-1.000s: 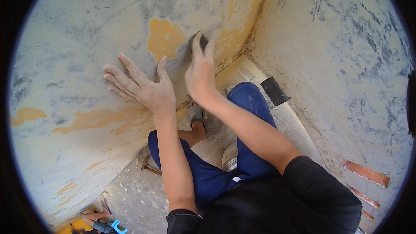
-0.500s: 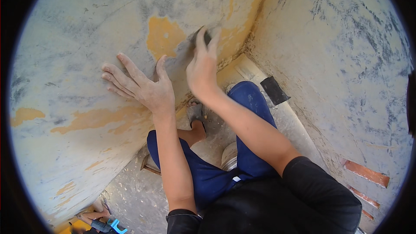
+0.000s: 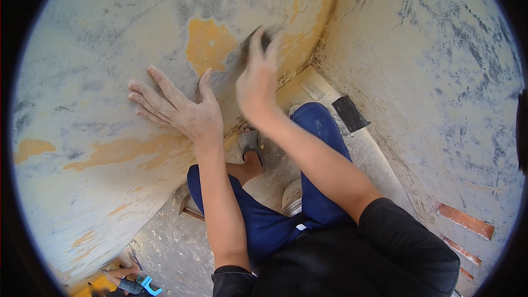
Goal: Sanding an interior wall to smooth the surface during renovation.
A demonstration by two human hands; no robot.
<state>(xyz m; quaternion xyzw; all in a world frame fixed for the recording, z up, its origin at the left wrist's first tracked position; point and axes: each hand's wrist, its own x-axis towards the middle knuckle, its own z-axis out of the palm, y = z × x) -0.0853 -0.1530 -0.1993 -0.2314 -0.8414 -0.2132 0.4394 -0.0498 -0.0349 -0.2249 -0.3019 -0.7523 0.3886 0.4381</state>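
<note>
At the far left, the pale wall [image 3: 104, 44] carries an ochre patch [image 3: 34, 150] and longer streaks, with grey smudges around them. Low on that side, another person's leg [image 3: 130, 269] shows near a bright blue object [image 3: 148, 285]. The left hand [image 3: 191, 115] rests on the wall with fingers spread, gripping nothing, its thumb just below a large ochre spot [image 3: 209, 44]. To its right, the right hand [image 3: 258, 83] grasps a dark pad [image 3: 266, 40] against the wall, between that spot and the corner; blur hides the pad's outline, so its exact shape is uncertain. The rubbing looks partly done: greyed areas lie over much of this face, but the finish is uneven and ochre still shows by the corner, so more seems left. Beyond the knees, a black sheet [image 3: 350, 114] lies by the base of the right-hand wall [image 3: 407, 55], which has dark scuffs and reddish slots [image 3: 466, 221].
</note>
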